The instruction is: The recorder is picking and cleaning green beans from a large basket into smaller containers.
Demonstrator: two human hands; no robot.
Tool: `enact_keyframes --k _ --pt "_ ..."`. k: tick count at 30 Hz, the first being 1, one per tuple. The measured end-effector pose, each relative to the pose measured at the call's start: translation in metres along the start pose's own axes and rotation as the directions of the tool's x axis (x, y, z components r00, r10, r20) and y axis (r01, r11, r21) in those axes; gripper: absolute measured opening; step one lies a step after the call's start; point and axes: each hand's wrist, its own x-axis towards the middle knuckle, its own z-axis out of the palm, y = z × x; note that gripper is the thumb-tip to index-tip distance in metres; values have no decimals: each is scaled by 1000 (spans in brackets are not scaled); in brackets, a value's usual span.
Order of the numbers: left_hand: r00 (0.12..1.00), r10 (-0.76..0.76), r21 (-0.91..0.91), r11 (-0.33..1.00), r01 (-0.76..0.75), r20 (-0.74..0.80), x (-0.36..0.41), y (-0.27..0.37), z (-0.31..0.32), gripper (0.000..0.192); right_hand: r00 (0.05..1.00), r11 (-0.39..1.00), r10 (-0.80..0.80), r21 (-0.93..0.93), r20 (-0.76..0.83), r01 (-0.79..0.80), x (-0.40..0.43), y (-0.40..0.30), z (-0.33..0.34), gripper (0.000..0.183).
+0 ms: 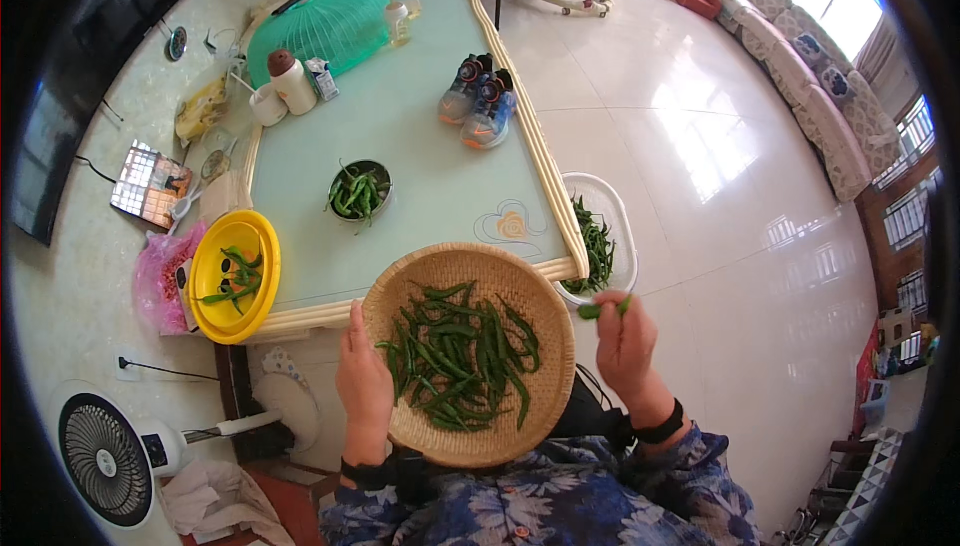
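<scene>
My left hand (364, 373) grips the left side of a round woven basket (480, 264), which is tilted against the near edge of the table. Many green chili peppers (457, 351) lie inside it. To the right of the basket, my right hand (628, 343) pinches a green pepper (590, 311) between thumb and fingers. Just beyond that hand, a white oval basket (628, 246) on the floor side of the table holds more thin green peppers (594, 246). A small metal bowl (381, 171) of green peppers (358, 193) stands on the table.
On the table (412, 141) are a pair of sneakers (480, 103), a green mesh food cover (322, 24), a brown-capped bottle (292, 80) and a white cup (268, 104). Yellow basins (270, 276) with some peppers sit at the left corner. A fan (105, 460) stands lower left.
</scene>
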Motion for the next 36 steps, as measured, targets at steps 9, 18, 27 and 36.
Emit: enact_keyframes --k 9,18,27,36 --pt "1000 2 -15 1000 -2 2 -1 -3 4 73 938 949 257 -125 -231 -291 32 68 -23 11" --pt "999 30 29 999 -29 -15 -2 -3 0 74 899 928 367 31 -238 -371 30 96 -7 27" --pt "999 32 69 997 -34 38 -3 4 -7 81 1000 999 -21 -42 1 21 20 14 16 9" --pt "999 27 84 996 -30 34 -7 0 -1 86 690 768 117 -506 714 393 -2 -10 61 51"
